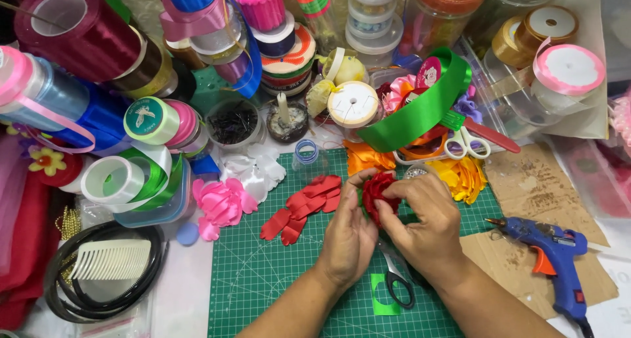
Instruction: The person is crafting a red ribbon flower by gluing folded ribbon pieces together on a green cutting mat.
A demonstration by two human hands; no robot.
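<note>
The red ribbon flower (378,192) sits just above the middle of the green cutting mat (263,279), pinched between both hands. The left hand (348,236) cups it from seven o'clock, fingers closed under its edge, seemingly to steady it. The right hand (420,223) presses in from four o'clock, its fingers (389,210) closed on the petals, apparently to hold the folds together. At nine o'clock of the flower, loose red petals (305,206) lie within easy reach on the mat. At six o'clock, black-handled scissors (397,279) rest beside a green ribbon scrap (380,298). At three to four o'clock, a blue glue gun (549,256) lies on cardboard (526,187), probably sparing the tabletop drips. Ribbon spools (85,29) crowd ten to twelve o'clock.
</note>
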